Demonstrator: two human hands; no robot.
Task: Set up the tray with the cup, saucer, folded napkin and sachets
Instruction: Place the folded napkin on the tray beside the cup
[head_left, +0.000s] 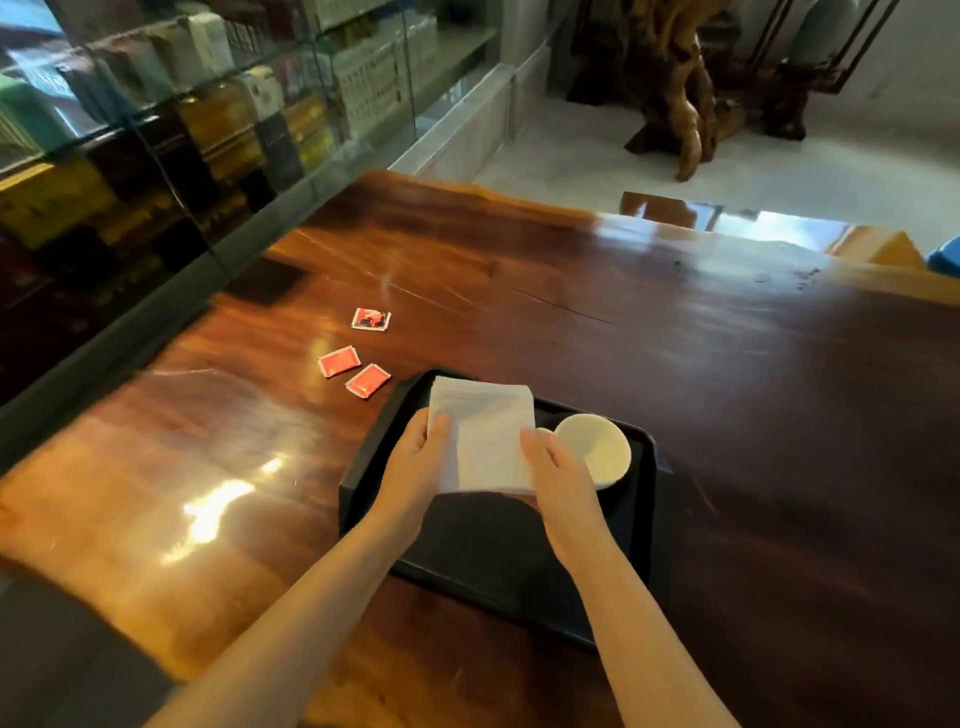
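From the head view, both hands are out over the near half of a black tray and hold a white napkin between them. The napkin is folded into an oblong. Its long axis runs away from the person, leaning a little to the right at the far end, and it is raised off the tray floor.

The left hand pinches the napkin's left edge near the near corner, thumb on top and fingers curled underneath. The right hand pinches the right edge the same way, thumb over the paper; its other fingers are mostly hidden behind the sheet.

Just beyond the right hand's knuckles stands a white cup, upright with its mouth open to the ceiling, its small handle pointing towards that hand. It sits on what looks like a dark saucer, hard to tell apart from the tray.

Past the left hand and off to its left, three red sachets lie flat on the wooden table, outside the tray, two close together and one farther off.
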